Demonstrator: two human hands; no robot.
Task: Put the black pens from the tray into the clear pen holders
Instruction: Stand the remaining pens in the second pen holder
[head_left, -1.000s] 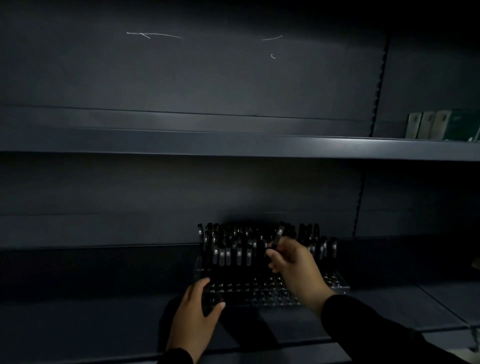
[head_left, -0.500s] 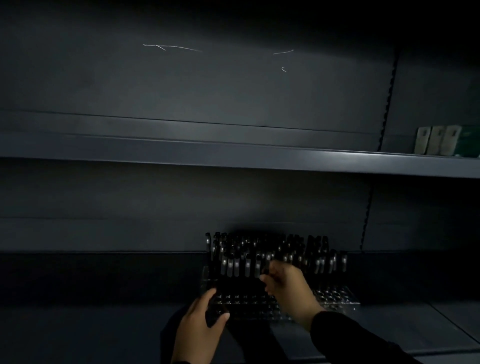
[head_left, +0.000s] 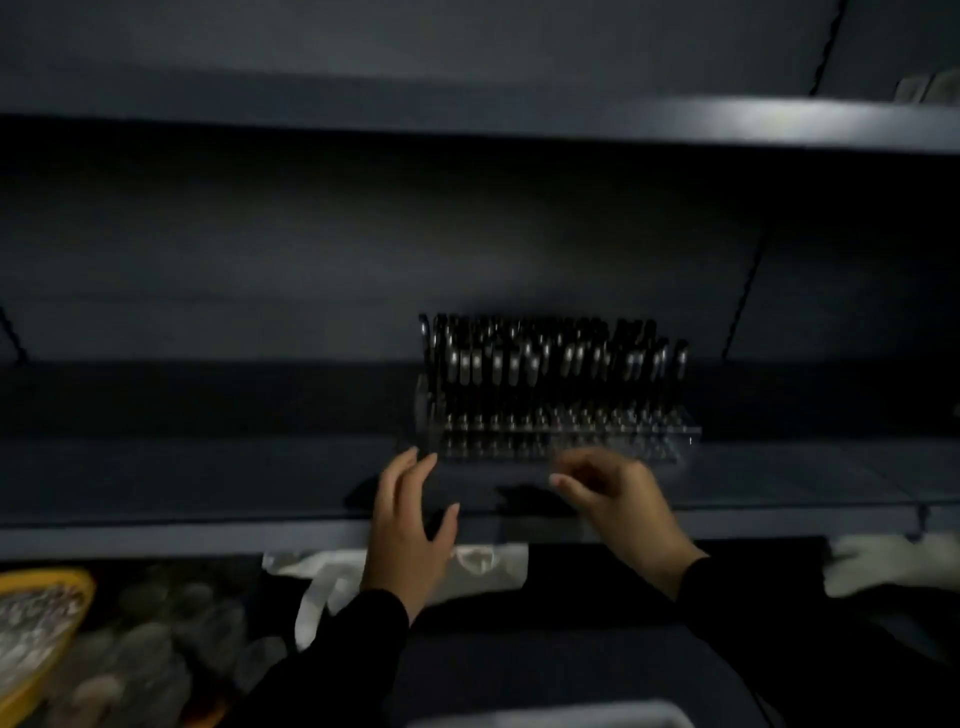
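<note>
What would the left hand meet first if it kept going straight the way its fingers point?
Probably the near left corner of the clear pen holder. The left hand points up and away toward it, fingers just short of its front edge, though blur leaves the gap uncertain.

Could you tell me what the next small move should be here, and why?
Probably bring the right hand down toward the tray below the shelf for another pen: it seems to hold nothing, as does the left hand, both just in front of the clear pen holder, whose front holes look unfilled behind rows of black pens.
</note>
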